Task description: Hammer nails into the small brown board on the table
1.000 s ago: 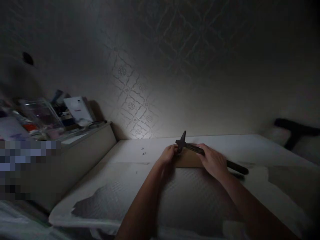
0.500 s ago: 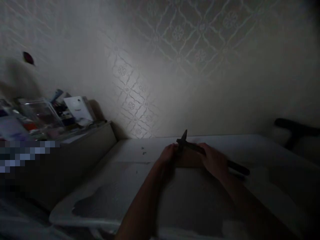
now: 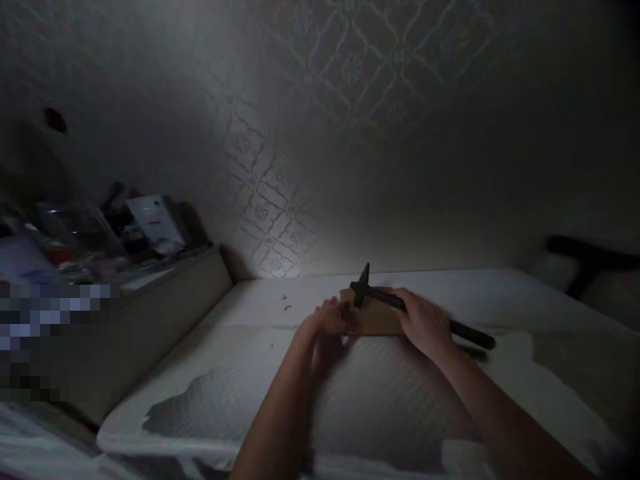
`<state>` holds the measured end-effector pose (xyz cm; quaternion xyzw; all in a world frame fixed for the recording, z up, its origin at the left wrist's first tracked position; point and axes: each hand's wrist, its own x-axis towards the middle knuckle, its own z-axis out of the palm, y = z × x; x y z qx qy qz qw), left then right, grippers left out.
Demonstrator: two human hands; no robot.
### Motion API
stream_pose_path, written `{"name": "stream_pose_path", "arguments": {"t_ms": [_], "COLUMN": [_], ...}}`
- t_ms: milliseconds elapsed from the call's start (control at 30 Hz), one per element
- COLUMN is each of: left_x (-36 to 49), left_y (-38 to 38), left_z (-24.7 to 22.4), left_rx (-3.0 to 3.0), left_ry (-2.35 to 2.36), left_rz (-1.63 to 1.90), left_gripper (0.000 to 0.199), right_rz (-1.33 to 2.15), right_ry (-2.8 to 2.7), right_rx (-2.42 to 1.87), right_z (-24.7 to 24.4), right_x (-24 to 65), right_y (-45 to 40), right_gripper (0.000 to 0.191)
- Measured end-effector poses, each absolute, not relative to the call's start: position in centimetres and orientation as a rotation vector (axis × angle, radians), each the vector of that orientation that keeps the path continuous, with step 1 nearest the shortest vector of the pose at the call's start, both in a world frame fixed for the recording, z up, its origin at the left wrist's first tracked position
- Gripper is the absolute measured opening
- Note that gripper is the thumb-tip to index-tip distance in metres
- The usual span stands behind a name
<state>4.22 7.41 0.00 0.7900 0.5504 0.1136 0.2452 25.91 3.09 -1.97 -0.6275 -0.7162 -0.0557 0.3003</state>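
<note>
My right hand [image 3: 425, 323] is closed round the handle of a hammer [image 3: 380, 295], whose dark head is over the left part of a flat brown board [image 3: 383, 318], perhaps wood. The handle's thick end sticks out to the right, past my wrist. At the board's left edge, my left hand [image 3: 333, 318] grips it, thumb side over the lower left corner and fingers bent along the far side. Whether a small piece also sits between those fingers is too dark to see. The board lies on a white table [image 3: 235, 347].
Several tiny dark pieces [image 3: 286, 307] lie left of the board. A cabinet [image 3: 175, 313] on the left carries a white box [image 3: 156, 220], a clear plastic case [image 3: 80, 227] and clutter. Behind is a patterned wall [image 3: 400, 167]. A dark T-shaped object [image 3: 583, 257] stands at right.
My left hand has moved slightly down and left, uncovering more of the board's left end. The hammer head has shifted slightly down and left. The board looks brighter now.
</note>
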Motion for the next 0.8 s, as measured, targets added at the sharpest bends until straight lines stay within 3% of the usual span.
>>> {"name": "stream_pose_path", "arguments": {"t_ms": [200, 800], "left_x": [4.7, 5.2], "left_y": [6.7, 6.2], "left_z": [0.9, 1.4], "left_rx": [2.203, 2.197], "left_ry": [1.594, 1.616], "left_rz": [0.056, 0.023], "left_gripper": [0.085, 0.083], "right_rz": [-0.158, -0.145], "right_ry": [-1.884, -1.899], "right_rx": [-1.653, -1.724], "right_z": [-2.1, -2.1], "right_x": [26.0, 25.8], "right_y": [3.3, 3.2], "right_gripper": [0.027, 0.028]}}
